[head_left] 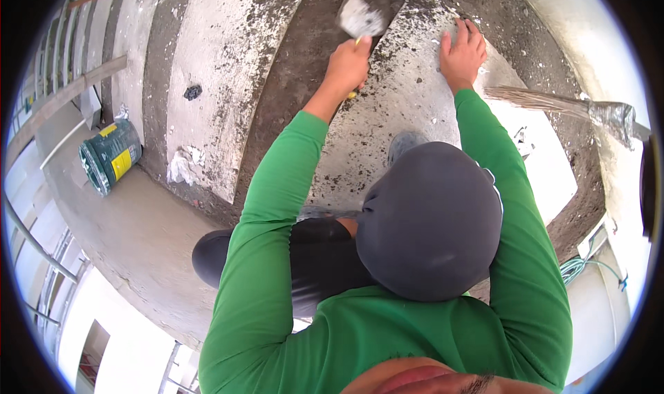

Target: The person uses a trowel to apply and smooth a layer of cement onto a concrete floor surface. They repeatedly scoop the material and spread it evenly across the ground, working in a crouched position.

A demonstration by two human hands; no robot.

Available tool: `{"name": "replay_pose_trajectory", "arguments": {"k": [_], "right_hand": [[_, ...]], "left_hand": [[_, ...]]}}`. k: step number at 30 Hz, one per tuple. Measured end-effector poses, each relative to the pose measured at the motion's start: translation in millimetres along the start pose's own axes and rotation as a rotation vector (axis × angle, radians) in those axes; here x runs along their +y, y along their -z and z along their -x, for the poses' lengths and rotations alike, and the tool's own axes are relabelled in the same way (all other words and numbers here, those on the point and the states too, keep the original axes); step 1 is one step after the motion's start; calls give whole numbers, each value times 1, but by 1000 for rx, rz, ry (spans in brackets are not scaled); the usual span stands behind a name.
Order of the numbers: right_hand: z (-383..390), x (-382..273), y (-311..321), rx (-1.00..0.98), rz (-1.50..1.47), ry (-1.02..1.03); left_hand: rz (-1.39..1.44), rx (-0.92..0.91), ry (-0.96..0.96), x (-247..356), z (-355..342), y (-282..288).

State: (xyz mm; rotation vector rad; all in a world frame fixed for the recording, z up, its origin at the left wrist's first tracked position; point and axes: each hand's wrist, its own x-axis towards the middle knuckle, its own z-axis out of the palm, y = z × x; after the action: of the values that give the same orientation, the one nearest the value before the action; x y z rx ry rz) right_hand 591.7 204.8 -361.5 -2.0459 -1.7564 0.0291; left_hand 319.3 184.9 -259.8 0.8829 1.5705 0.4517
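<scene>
Here the left hand (348, 65) reaches up the stairs with the arm nearly straight, fist closed around the yellow handle of a scraper (361, 13), whose plaster-caked blade lies against the dark riser above. The right hand (462, 51) presses flat, fingers spread, on the speckled concrete step (401, 103). The handle is mostly hidden inside the fist; a grey-clad knee (429, 221) covers the step's lower part.

We have only one view, from the head: it looks steeply down over our green sleeves onto the concrete steps (228, 76), quite near, with bent edges.
</scene>
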Motion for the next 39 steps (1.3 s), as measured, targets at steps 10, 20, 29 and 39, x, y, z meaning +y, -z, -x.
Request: {"name": "replay_pose_trajectory", "arguments": {"k": [10,20,29,39], "right_hand": [[4,7,-6,42,57,-9],[7,10,-8,53,66,16],[5,8,-12,30,56,23],[4,9,-11,37,48,30]], "left_hand": [[172,172,116,-101,102,92],[-692,575,-278,-119,95,155],[-809,571,-162,-134,55,135],[-793,568,-177,-107,53,147]]}}
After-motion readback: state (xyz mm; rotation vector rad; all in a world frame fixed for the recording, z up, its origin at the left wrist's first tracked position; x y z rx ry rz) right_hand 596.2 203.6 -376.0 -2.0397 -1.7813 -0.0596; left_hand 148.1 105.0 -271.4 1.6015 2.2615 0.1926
